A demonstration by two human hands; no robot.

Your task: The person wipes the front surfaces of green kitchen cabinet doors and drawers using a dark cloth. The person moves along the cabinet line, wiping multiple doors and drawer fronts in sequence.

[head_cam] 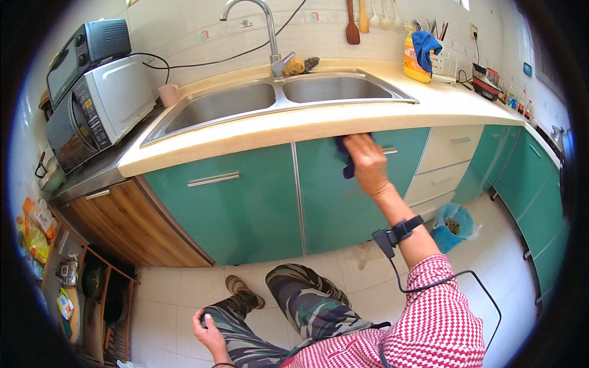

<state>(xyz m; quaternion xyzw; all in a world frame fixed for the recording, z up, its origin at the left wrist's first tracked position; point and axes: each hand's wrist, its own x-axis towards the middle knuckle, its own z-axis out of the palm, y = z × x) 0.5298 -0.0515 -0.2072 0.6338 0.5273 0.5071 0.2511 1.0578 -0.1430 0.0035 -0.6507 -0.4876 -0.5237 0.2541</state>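
Observation:
My right hand point(366, 162) presses a dark purple cloth point(348, 168) flat against the upper part of a green cabinet door point(331, 207), just under the countertop edge and left of the door's metal handle point(389, 151). Part of the cloth is hidden under the hand. A black strap with a device and cable is around my right forearm. My left hand point(211, 333) rests on my left knee, in camouflage trousers, and holds nothing. To the left is another green door point(221, 211) with a long metal handle.
Above the doors, the cream countertop point(257, 125) holds a double steel sink point(221, 103) with a faucet point(274, 50). A microwave point(106, 106) stands at left. A bin with a blue bag point(448, 234) is on the floor at right. A wooden shelf unit point(99, 317) is at lower left.

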